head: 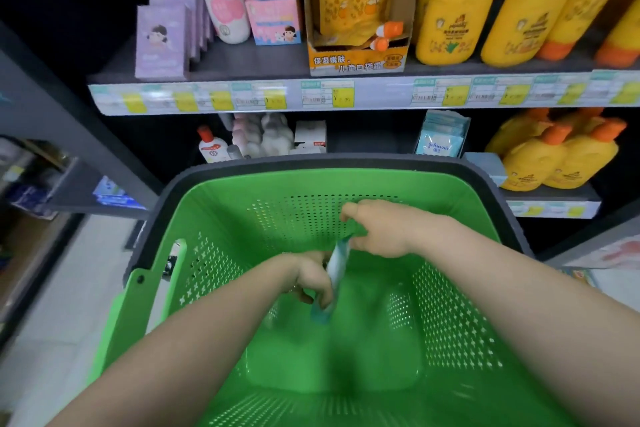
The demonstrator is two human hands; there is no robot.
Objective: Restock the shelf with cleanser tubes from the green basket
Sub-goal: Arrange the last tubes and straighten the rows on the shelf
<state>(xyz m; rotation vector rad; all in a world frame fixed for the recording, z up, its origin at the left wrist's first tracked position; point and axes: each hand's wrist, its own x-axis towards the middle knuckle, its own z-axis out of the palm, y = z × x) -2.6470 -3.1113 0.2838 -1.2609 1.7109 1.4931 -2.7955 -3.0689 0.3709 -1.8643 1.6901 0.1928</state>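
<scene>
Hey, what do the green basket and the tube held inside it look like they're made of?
The green basket: moulded hard plastic, semi-gloss; its walls are punched with regular rows of holes. The cleanser tube: probably soft plastic with a smooth printed white-and-teal skin; motion blur leaves it uncertain.

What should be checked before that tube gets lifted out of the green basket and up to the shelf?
1. The left-hand grip holds the lower part of the cleanser tube: ok.
2. The right-hand grip pinches its upper end: ok.
3. The tube hangs apart from the walls of the green basket: ok.
4. Cap closed: cannot tell, too blurred.
5. Free spot for it on the shelf: cannot tell which spot is meant.
6. More tubes left in the basket: cannot tell, the arms hide part of its floor.
</scene>
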